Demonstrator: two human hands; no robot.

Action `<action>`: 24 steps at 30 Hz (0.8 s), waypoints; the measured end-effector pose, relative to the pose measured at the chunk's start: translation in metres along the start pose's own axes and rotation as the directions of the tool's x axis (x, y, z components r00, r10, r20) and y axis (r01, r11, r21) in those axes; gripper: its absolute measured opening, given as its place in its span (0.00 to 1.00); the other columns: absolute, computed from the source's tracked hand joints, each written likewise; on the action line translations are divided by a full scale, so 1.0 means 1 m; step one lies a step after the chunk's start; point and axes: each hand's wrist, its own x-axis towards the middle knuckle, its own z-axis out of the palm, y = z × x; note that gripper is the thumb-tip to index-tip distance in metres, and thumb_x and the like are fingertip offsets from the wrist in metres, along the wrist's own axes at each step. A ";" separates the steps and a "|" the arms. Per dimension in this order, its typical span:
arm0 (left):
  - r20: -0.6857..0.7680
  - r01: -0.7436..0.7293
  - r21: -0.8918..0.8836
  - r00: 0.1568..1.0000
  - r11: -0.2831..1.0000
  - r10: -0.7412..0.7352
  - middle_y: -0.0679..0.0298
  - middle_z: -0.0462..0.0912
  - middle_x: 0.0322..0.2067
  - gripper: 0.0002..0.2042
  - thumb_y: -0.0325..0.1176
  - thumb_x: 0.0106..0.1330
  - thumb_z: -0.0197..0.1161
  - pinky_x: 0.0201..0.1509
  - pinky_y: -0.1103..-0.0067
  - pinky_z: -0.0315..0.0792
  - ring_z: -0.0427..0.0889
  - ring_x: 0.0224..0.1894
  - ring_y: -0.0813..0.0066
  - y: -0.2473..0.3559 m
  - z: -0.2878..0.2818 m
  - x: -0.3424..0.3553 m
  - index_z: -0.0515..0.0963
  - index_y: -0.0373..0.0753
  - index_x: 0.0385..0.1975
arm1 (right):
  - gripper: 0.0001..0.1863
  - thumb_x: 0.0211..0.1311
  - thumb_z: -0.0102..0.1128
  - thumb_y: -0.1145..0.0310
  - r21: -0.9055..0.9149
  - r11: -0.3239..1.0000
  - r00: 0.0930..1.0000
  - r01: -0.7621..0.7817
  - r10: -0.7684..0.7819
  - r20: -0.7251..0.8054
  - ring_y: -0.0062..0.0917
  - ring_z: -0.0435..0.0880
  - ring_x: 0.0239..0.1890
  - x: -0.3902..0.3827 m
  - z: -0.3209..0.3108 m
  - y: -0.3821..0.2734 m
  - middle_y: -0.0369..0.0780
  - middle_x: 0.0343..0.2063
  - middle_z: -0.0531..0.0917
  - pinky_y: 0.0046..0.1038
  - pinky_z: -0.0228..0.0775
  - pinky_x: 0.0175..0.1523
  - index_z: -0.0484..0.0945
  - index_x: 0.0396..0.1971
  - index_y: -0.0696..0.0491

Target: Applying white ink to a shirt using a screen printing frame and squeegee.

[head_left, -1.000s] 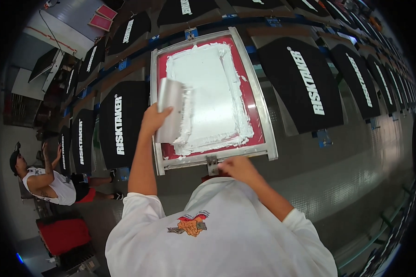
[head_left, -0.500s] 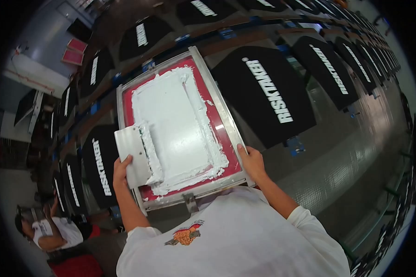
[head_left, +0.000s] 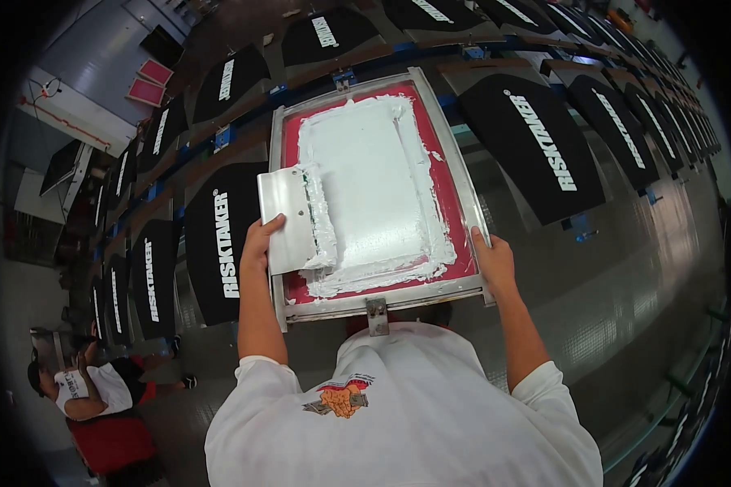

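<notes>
In front of me is a screen-printing frame (head_left: pixel 440 120) with a red mesh border (head_left: pixel 453 272) and white ink (head_left: pixel 357 187) spread across its middle. My left hand (head_left: pixel 260 239) is closed on a metal squeegee (head_left: pixel 283 203) at the frame's left side; thick ink coats the blade's inner edge. Whether those fingers also grip the rail beneath is hidden. My right hand (head_left: pixel 493 256) grips the frame's right rail near its lower corner. A metal bracket (head_left: pixel 378 315) juts from the near edge, against my white shirt (head_left: pixel 406 414).
Rows of printing boards carrying black fabric pieces (head_left: pixel 528 146) with white lettering line both sides and the far side, on blue-bracketed rails. A person (head_left: pixel 97 385) in a white sleeveless top is at lower left, near a red object (head_left: pixel 114 442). Pink screens (head_left: pixel 150 81) stand at upper left.
My right hand has moved from the front bracket to the frame's right rail. My left hand still holds the squeegee at the left side. The view has shifted.
</notes>
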 end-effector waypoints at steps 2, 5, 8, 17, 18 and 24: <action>-0.002 0.027 -0.012 1.000 1.000 -0.027 0.56 0.81 0.36 0.21 0.35 0.56 0.67 0.40 0.72 0.76 0.82 0.35 0.67 0.003 0.015 -0.001 0.73 0.29 0.45 | 0.31 0.58 0.54 0.44 -0.027 1.000 1.000 0.002 -0.001 0.019 0.38 0.82 0.33 0.014 -0.009 0.003 0.50 0.26 0.82 0.33 0.70 0.40 0.79 0.33 0.64; -0.058 0.020 -0.010 0.998 1.000 -0.020 0.56 0.81 0.36 0.21 0.35 0.56 0.67 0.40 0.72 0.76 0.82 0.35 0.67 0.000 0.022 0.006 0.73 0.29 0.46 | 0.32 0.57 0.54 0.43 -0.040 0.999 0.999 0.012 -0.011 0.037 0.38 0.82 0.33 0.033 -0.011 0.004 0.51 0.27 0.82 0.33 0.70 0.40 0.79 0.34 0.64; -0.055 0.007 -0.045 0.998 0.999 -0.010 0.56 0.80 0.36 0.21 0.35 0.56 0.67 0.40 0.72 0.76 0.82 0.35 0.67 -0.005 0.024 0.010 0.72 0.29 0.46 | 0.33 0.57 0.54 0.43 -0.083 0.996 0.999 0.023 -0.020 0.040 0.40 0.82 0.36 0.047 -0.011 0.002 0.51 0.30 0.82 0.33 0.70 0.43 0.78 0.36 0.65; -0.043 0.006 -0.012 0.999 1.000 -0.006 0.56 0.81 0.37 0.21 0.33 0.53 0.69 0.40 0.73 0.75 0.81 0.35 0.68 -0.010 0.035 0.024 0.74 0.30 0.44 | 0.30 0.58 0.55 0.46 -0.178 0.984 1.000 0.008 -0.011 -0.018 0.43 0.80 0.42 0.062 -0.004 0.024 0.54 0.36 0.81 0.34 0.69 0.48 0.77 0.41 0.64; -0.025 -0.052 0.140 0.998 0.989 0.056 0.56 0.81 0.36 0.20 0.32 0.53 0.69 0.40 0.73 0.75 0.81 0.35 0.68 0.005 0.040 0.030 0.74 0.29 0.44 | 0.27 0.59 0.56 0.51 -0.374 0.890 0.930 0.259 -0.335 -0.153 0.41 0.80 0.42 0.048 -0.005 0.016 0.53 0.36 0.81 0.33 0.69 0.47 0.77 0.41 0.63; 0.326 -0.433 0.855 0.877 0.285 0.354 0.53 0.83 0.35 0.25 0.41 0.43 0.72 0.42 0.70 0.74 0.83 0.35 0.62 0.130 0.117 0.112 0.78 0.35 0.42 | 0.19 0.58 0.60 0.57 -0.123 0.990 0.731 -0.071 0.135 0.669 0.24 0.80 0.35 -0.043 0.010 0.009 0.41 0.31 0.82 0.28 0.70 0.39 0.78 0.37 0.59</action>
